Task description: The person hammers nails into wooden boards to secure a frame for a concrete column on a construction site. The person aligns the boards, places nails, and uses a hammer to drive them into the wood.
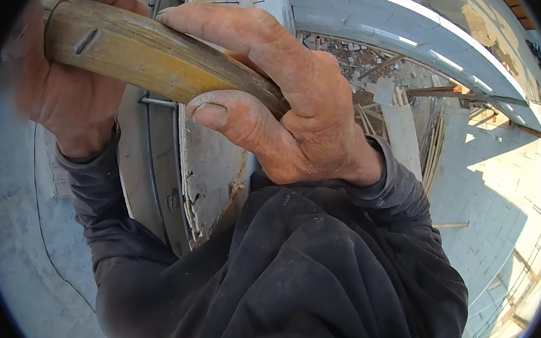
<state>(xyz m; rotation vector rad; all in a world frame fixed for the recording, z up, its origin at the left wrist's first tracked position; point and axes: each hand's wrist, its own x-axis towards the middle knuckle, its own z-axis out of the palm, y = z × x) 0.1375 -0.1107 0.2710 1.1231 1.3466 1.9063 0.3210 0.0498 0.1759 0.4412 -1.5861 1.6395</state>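
Observation:
Close in front of me, a weathered yellow-brown wooden bar (127,50) runs from the upper left toward the middle. It has a short dark slot and a thin dark band near its left end. My right hand (308,96) grips its right end, index finger along the upper edge and thumb against the lower one. At the left end, my left hand (76,99) is closed around the bar, partly blurred at the picture's rim. Part of its fingers shows above the bar. The right tip of the bar is hidden in my right hand.
Below lies a rough board edge (204,164) beside dark thin rods (150,159). A white block wall (359,17) crosses the top. Rubble (342,63), planks (434,150) and a block floor (480,173) lie lower at the right. A thin cable (41,214) runs over the grey surface at left.

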